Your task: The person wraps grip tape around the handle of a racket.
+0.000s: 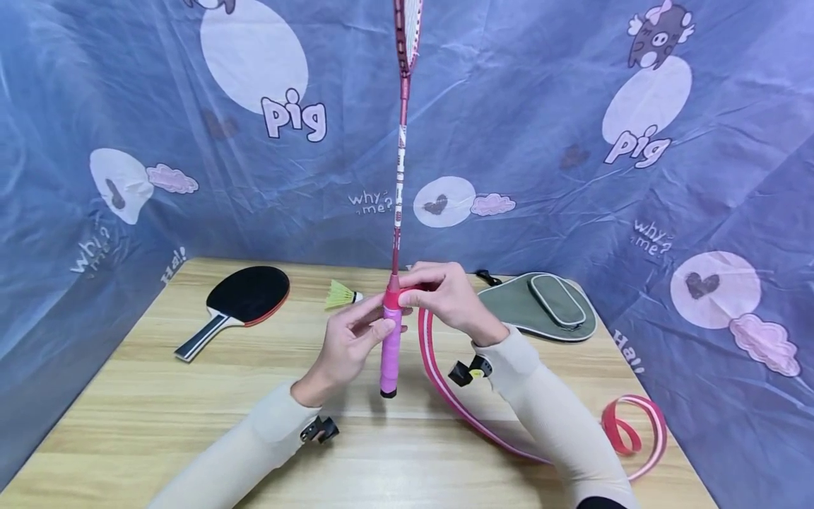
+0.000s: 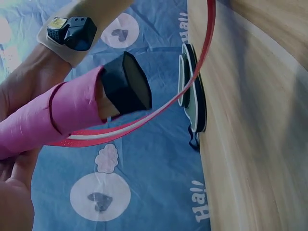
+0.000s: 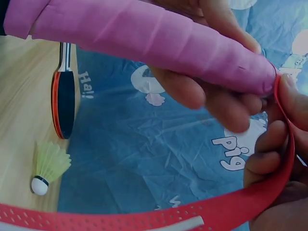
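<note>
A badminton racket [image 1: 400, 177] stands upright above the table, its head cut off by the top of the head view. Purple grip tape [image 1: 391, 353] wraps its handle down to a black end cap [image 2: 127, 84]. My left hand [image 1: 346, 343] holds the handle near its top, thumb in front and fingers behind. With thumb and fingers, my right hand [image 1: 445, 293] pinches a red perforated grip tape [image 3: 245, 204] against the handle's top, where a red band shows. From there the red tape hangs in a long curve to the table, a pale strip along it.
A table tennis paddle [image 1: 248, 295] lies on the wooden table [image 1: 191, 424] at left. Behind my hands is a yellow shuttlecock [image 1: 341, 294]. A green paddle case [image 1: 540, 307] lies at back right, and the red tape's coiled end [image 1: 658, 431] rests near the right edge. Blue printed cloth [image 1: 356, 141] hangs around.
</note>
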The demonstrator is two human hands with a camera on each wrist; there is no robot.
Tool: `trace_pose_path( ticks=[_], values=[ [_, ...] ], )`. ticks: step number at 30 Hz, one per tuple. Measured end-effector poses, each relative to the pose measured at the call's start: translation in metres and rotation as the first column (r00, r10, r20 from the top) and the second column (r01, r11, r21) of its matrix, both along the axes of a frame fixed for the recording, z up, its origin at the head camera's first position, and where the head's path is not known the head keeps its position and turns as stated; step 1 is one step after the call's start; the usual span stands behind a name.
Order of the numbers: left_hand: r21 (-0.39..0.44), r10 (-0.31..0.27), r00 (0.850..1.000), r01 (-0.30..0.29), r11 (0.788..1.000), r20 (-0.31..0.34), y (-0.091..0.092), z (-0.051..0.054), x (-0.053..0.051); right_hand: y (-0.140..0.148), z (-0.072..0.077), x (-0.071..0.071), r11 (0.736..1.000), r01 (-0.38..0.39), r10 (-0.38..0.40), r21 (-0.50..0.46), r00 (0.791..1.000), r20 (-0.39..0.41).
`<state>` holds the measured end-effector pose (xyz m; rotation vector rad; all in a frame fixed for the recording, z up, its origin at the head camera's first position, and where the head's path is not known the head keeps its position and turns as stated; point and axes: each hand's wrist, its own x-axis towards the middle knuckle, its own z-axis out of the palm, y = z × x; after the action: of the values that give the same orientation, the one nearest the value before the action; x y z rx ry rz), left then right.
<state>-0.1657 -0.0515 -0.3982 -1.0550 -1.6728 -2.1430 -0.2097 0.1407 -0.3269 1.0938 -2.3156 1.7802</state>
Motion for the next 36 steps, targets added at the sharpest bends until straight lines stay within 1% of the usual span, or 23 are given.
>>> trace_pose_path(
  ticks=[1, 3, 4, 5, 6, 8, 9, 10, 12, 13, 15, 16, 17, 18, 20, 23, 24, 25, 28, 30, 32, 34, 36],
  values=[
    [0.002, 0.022, 1.000, -0.022, 1.000, 0.005, 0.001, 0.000, 0.001, 0.000, -0.001, 0.001, 1.000, 0.011, -0.011, -0.013, 1.000, -0.003],
    [0.004, 0.093, 0.996, -0.093, 0.996, 0.012, 0.003, -0.001, 0.001, -0.001, -0.003, 0.002, 0.999, 0.038, -0.038, -0.029, 0.999, -0.010],
    [0.004, 0.135, 0.991, -0.135, 0.991, 0.014, 0.004, -0.001, 0.001, -0.002, -0.004, 0.002, 0.998, 0.054, -0.054, -0.035, 0.998, -0.011],
    [0.002, 0.173, 0.985, -0.174, 0.985, 0.010, 0.005, -0.002, 0.001, -0.002, -0.004, 0.003, 0.997, 0.070, -0.071, -0.037, 0.997, -0.016],
    [-0.007, 0.219, 0.976, -0.219, 0.976, -0.006, 0.005, -0.002, 0.001, -0.003, -0.005, 0.003, 0.995, 0.088, -0.089, -0.038, 0.996, -0.023],
    [-0.019, 0.288, 0.956, -0.289, 0.957, -0.056, 0.006, -0.003, 0.000, -0.004, -0.006, 0.004, 0.992, 0.121, -0.122, -0.034, 0.992, -0.041],
    [-0.030, 0.320, 0.943, -0.324, 0.946, -0.095, 0.006, -0.003, -0.001, -0.004, -0.007, 0.004, 0.990, 0.135, -0.136, -0.033, 0.989, -0.050],
    [-0.040, 0.351, 0.926, -0.360, 0.932, -0.139, 0.007, -0.003, -0.001, -0.005, -0.007, 0.005, 0.989, 0.147, -0.149, -0.034, 0.987, -0.059],
    [-0.057, 0.411, 0.884, -0.432, 0.900, -0.221, 0.007, -0.003, -0.001, -0.006, -0.008, 0.007, 0.985, 0.169, -0.171, -0.033, 0.982, -0.084],
    [-0.062, 0.435, 0.865, -0.463, 0.884, -0.248, 0.008, -0.003, -0.001, -0.007, -0.009, 0.007, 0.984, 0.178, -0.180, -0.032, 0.979, -0.097],
    [-0.070, 0.483, 0.827, -0.521, 0.851, -0.287, 0.009, -0.003, -0.001, -0.008, -0.011, 0.009, 0.980, 0.193, -0.196, -0.035, 0.972, -0.126],
    [-0.072, 0.502, 0.815, -0.542, 0.837, -0.290, 0.009, -0.002, -0.001, -0.009, -0.012, 0.009, 0.979, 0.199, -0.202, -0.035, 0.969, -0.144],
    [-0.075, 0.515, 0.808, -0.555, 0.828, -0.287, 0.009, -0.002, -0.001, -0.009, -0.013, 0.009, 0.978, 0.208, -0.211, -0.031, 0.962, -0.171],
    [-0.076, 0.522, 0.806, -0.560, 0.825, -0.279, 0.009, -0.002, -0.001, -0.010, -0.014, 0.009, 0.975, 0.222, -0.222, -0.024, 0.954, -0.204],
    [-0.084, 0.525, 0.811, -0.560, 0.824, -0.260, 0.009, -0.002, -0.001, -0.011, -0.015, 0.009, 0.970, 0.243, -0.237, -0.013, 0.931, -0.279],
    [-0.097, 0.509, 0.832, -0.539, 0.837, -0.221, 0.008, -0.002, 0.000, -0.011, -0.015, 0.010, 0.967, 0.255, -0.233, 0.009, 0.896, -0.379],
    [-0.104, 0.501, 0.839, -0.530, 0.842, -0.212, 0.008, -0.002, 0.000, -0.010, -0.015, 0.010, 0.967, 0.253, -0.224, 0.018, 0.888, -0.401],
    [-0.113, 0.491, 0.847, -0.518, 0.848, -0.203, 0.007, -0.002, 0.000, -0.010, -0.014, 0.010, 0.969, 0.244, -0.211, 0.028, 0.885, -0.414],
    [-0.138, 0.454, 0.876, -0.476, 0.868, -0.166, 0.006, -0.001, 0.001, -0.007, -0.011, 0.010, 0.974, 0.218, -0.171, 0.068, 0.893, -0.416],
    [-0.158, 0.431, 0.892, -0.449, 0.879, -0.137, 0.006, 0.000, 0.002, -0.005, -0.008, 0.010, 0.973, 0.205, -0.148, 0.102, 0.903, -0.404],
    [-0.174, 0.413, 0.905, -0.425, 0.888, -0.102, 0.006, 0.001, 0.003, -0.004, -0.007, 0.010, 0.972, 0.195, -0.131, 0.128, 0.910, -0.394],
    [-0.183, 0.399, 0.914, -0.406, 0.895, -0.073, 0.005, 0.002, 0.004, -0.002, -0.006, 0.010, 0.971, 0.190, -0.121, 0.144, 0.914, -0.388],
    [-0.185, 0.371, 0.928, -0.373, 0.909, -0.047, 0.005, 0.003, 0.004, -0.002, -0.006, 0.009, 0.973, 0.183, -0.120, 0.138, 0.918, -0.377]
  ],
)
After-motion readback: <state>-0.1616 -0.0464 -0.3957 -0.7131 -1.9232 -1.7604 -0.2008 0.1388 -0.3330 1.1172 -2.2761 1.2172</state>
